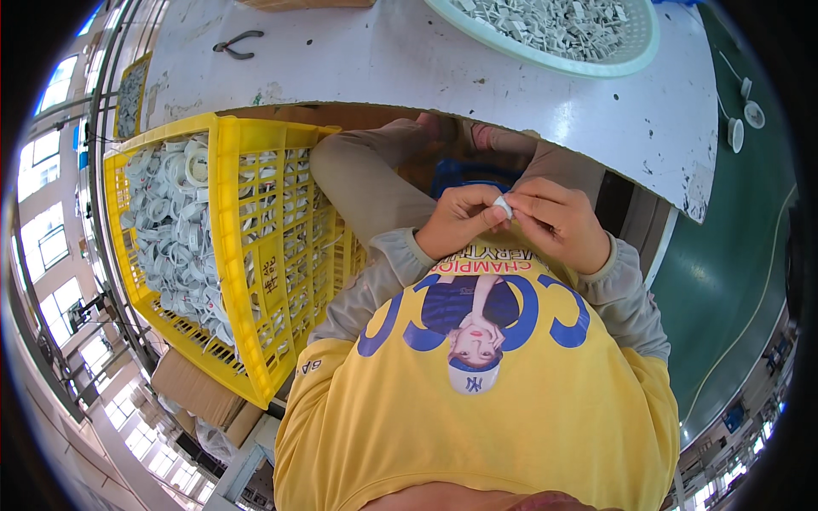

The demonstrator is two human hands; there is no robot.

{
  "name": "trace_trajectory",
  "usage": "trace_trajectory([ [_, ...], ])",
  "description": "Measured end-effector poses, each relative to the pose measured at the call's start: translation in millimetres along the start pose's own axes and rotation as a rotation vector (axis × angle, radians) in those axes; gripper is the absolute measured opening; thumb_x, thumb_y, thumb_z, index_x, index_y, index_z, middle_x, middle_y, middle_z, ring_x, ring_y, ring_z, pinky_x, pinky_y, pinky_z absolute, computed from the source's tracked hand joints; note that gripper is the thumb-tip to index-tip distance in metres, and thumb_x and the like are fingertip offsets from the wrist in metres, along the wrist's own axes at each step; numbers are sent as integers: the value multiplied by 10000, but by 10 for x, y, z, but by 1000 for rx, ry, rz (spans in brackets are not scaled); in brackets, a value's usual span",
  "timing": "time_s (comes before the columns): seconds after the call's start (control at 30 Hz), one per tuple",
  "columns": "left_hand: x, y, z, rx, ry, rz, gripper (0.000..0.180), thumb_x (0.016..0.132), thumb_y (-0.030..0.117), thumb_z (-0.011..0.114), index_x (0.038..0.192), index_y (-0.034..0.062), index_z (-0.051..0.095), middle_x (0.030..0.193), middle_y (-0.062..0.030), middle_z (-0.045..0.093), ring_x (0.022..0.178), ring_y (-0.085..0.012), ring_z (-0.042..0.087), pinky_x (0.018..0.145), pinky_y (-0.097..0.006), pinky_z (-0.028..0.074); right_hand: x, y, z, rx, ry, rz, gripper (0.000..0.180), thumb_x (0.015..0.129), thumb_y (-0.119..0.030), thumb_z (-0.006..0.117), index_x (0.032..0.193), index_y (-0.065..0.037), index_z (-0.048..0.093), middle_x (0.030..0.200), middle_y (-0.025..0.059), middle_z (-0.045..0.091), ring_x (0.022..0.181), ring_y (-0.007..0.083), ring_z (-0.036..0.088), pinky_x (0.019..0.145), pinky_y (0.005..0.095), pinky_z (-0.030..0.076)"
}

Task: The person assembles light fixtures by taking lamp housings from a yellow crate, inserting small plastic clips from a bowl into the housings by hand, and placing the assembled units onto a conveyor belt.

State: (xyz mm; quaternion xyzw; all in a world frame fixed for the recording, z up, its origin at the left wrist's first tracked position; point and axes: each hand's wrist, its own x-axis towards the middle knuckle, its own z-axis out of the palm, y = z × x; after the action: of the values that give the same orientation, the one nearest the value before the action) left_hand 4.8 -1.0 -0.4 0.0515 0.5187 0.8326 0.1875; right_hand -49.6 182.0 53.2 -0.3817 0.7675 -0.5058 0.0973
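Both hands are in frame, and our fingers are closed in a pinch on one small white piece (504,207). Left hand (460,220): thumb and index nearly together, gripping the piece from its left. Right hand (562,223): thumb and fingertips drawn in on the piece from its right, other fingers curled. The piece sits right between the two sets of fingertips, mostly covered; we can't make out its exact shape.

Just behind our fingers, toward the body: yellow shirt (528,409) with printed front, grey sleeves at both wrists. Beyond the fingers: our legs in beige trousers (375,175), then the near edge of the white bench (366,77).

On the bench, ahead and a bit right of the fingers: pale green basket (639,43) with a heap of small pale parts (562,25). Ahead and well left: dark pliers (239,44), handles spread.

Left of the fingers, past the left knee: yellow crate (223,170), tilted in view, loaded with white ring-shaped parts (175,230). Well right of the fingers, past the bench: white round pieces (735,134) with cords on a green surface (716,238).
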Motion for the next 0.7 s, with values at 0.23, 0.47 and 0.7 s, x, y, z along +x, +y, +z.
trace_trajectory([
  [0.23, -3, -14, 1, -65, -26, 34, 129, 885, 121, 525, 877, 4, 579, 793, -27, 560, 702, -70, 512, 635, -201, 420, -54, 2, 39, -77, 19, -141, 220, 733, 1, 598, 952, -1, 607, 882, 100, 569, 655, 234, 585, 561, 280, 477],
  [0.47, 1, 9, 5, -74, -49, 19, 146, 889, 136, 524, 883, 2, 582, 802, -30, 564, 707, -74, 508, 635, -202, 415, -108, 69, 6, 208, 92, 151, 229, 782, -21, 583, 1009, 4, 596, 935, 77, 569, 641, 121, 570, 545, 220, 436],
  [0.7, 28, 25, 48, 28, 38, 63, 233, 912, 193, 483, 901, -13, 594, 771, -25, 551, 705, -78, 492, 644, -219, 399, -64, 11, 85, 108, 28, 124, 277, 749, -68, 645, 1017, -9, 602, 938, 76, 566, 600, 127, 557, 524, 229, 441],
])
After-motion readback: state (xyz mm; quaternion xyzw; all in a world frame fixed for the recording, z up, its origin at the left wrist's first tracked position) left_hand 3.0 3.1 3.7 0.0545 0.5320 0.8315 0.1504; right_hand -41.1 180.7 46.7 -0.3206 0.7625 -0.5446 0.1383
